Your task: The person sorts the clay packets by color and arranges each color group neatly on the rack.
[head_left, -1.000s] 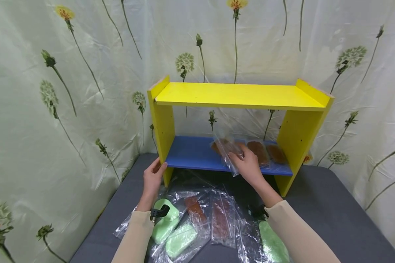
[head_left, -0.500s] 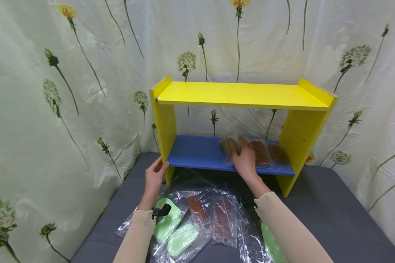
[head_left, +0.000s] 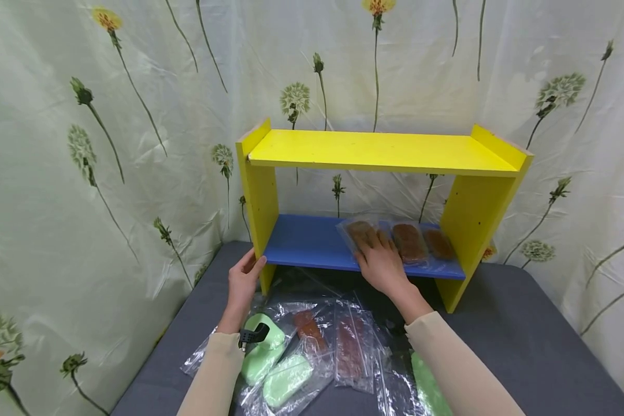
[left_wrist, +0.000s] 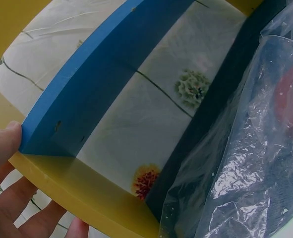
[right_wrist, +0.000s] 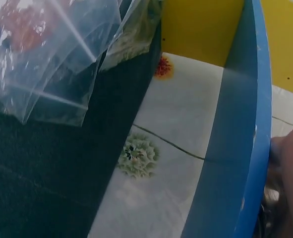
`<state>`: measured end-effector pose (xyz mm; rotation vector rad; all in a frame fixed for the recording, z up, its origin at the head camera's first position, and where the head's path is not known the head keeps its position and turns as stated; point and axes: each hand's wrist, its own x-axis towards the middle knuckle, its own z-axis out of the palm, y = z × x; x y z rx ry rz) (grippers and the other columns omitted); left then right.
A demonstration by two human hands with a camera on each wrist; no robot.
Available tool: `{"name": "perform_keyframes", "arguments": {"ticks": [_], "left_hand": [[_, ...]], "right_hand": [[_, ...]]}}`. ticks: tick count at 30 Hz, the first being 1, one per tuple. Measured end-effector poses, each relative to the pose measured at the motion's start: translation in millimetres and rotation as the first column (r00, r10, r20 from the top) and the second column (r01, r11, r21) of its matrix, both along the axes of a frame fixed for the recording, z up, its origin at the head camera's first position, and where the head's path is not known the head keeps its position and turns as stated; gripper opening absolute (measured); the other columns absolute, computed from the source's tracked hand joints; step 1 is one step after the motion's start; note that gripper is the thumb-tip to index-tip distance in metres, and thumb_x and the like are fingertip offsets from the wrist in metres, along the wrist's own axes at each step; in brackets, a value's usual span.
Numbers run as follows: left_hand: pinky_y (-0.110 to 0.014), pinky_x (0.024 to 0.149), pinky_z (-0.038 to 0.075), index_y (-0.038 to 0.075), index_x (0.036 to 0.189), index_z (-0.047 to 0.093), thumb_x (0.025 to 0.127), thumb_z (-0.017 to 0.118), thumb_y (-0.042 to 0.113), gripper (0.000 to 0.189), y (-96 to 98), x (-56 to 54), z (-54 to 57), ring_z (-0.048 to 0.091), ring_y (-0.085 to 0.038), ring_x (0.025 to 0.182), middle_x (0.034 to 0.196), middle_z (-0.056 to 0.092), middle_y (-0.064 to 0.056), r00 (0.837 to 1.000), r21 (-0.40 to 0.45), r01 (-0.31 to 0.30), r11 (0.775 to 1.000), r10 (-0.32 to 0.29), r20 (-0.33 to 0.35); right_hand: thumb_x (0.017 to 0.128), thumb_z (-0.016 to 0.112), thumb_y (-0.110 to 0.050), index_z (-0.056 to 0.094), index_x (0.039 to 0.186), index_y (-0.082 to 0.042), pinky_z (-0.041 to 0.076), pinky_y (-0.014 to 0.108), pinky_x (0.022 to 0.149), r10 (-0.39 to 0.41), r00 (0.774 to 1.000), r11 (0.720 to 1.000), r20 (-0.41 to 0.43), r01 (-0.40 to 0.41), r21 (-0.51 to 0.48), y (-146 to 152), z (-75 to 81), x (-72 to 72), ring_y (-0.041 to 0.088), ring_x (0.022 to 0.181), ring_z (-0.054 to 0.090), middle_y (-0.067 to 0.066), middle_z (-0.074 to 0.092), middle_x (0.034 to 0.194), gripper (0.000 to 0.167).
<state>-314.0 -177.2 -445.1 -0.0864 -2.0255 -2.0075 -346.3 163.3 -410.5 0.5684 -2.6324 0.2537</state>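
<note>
A small shelf unit has yellow sides, a yellow top board and a blue lower board [head_left: 309, 240]. My left hand [head_left: 243, 283] grips its left yellow side panel [head_left: 260, 214], the thumb [left_wrist: 6, 141] at the blue board's end and the fingers behind the panel. On the blue board, my right hand [head_left: 382, 263] rests with fingers extended on a clear bag with a brown slab [head_left: 360, 230] inside, partly covering it. Right of that hand lie two more bagged brown slabs, a middle slab [head_left: 409, 242] and an end slab [head_left: 438, 244] near the right panel.
Below, on the dark grey table [head_left: 530, 341], lie several clear bags: green pieces [head_left: 287, 381] and reddish-brown slabs [head_left: 349, 346]. A green piece [head_left: 429, 384] is partly under the right sleeve. A flower-print curtain [head_left: 161, 86] hangs behind.
My right hand has laid the bagged brown slab down on the blue board, and its fingers have gone from gripping to lying flat on it. The left hand has stayed at the panel.
</note>
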Motion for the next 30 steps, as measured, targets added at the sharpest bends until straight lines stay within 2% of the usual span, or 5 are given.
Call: {"name": "perform_keyframes", "arguments": {"ticks": [6,12,20,27,30], "left_hand": [[-0.043,0.106,0.045,0.008,0.147,0.053,0.1,0.066,0.02,0.049,0.6,0.7,1.3,0.056,-0.028,0.126,0.141,0.057,-0.013,1.0,0.0,0.0,1.0,0.0,0.0],[-0.043,0.106,0.045,0.009,0.147,0.053,0.1,0.065,0.02,0.049,0.0,1.1,1.7,0.055,-0.028,0.126,0.142,0.057,-0.013,1.0,0.0,0.004,1.0,-0.004,-0.001],[-0.045,0.106,0.045,0.009,0.147,0.053,0.1,0.065,0.02,0.05,0.3,2.3,0.7,0.055,-0.029,0.126,0.142,0.057,-0.014,1.0,-0.007,-0.001,1.0,0.001,0.011],[-0.042,0.105,0.046,0.009,0.147,0.054,0.1,0.066,0.021,0.05,-0.2,2.1,0.3,0.056,-0.027,0.125,0.141,0.058,-0.013,1.0,0.002,0.001,1.0,-0.001,0.008],[-0.04,0.105,0.046,0.01,0.147,0.053,0.1,0.066,0.021,0.05,-0.6,1.5,0.0,0.056,-0.025,0.125,0.141,0.058,-0.012,1.0,0.004,0.005,1.0,-0.005,0.006]], "right_hand": [[0.108,0.044,-0.039,0.042,0.155,-0.012,0.023,0.068,0.112,-0.022,1.0,0.988,-0.012,0.024,0.155,1.3,-0.3,2.9,0.042,0.144,0.031,0.016,0.037,0.158,0.054],[0.108,0.046,-0.039,0.046,0.152,-0.011,0.024,0.069,0.111,-0.005,1.0,0.989,-0.019,0.008,0.151,0.4,-1.8,6.3,0.041,0.143,0.034,0.016,0.039,0.157,0.053],[0.108,0.046,-0.035,0.046,0.152,-0.008,0.027,0.066,0.111,0.012,1.0,0.997,0.027,-0.014,0.072,0.4,-6.1,6.2,0.044,0.144,0.031,0.019,0.036,0.158,0.051],[0.106,0.05,-0.025,0.056,0.145,-0.01,0.048,0.066,0.091,0.021,0.998,0.993,0.068,-0.013,-0.117,1.3,-0.7,4.7,0.048,0.139,0.033,0.022,0.038,0.154,0.042],[0.105,0.051,-0.025,0.055,0.146,-0.01,0.049,0.067,0.088,0.003,0.998,0.989,0.059,0.006,-0.147,1.1,-0.9,3.0,0.048,0.136,0.037,0.022,0.039,0.154,0.044]]}}
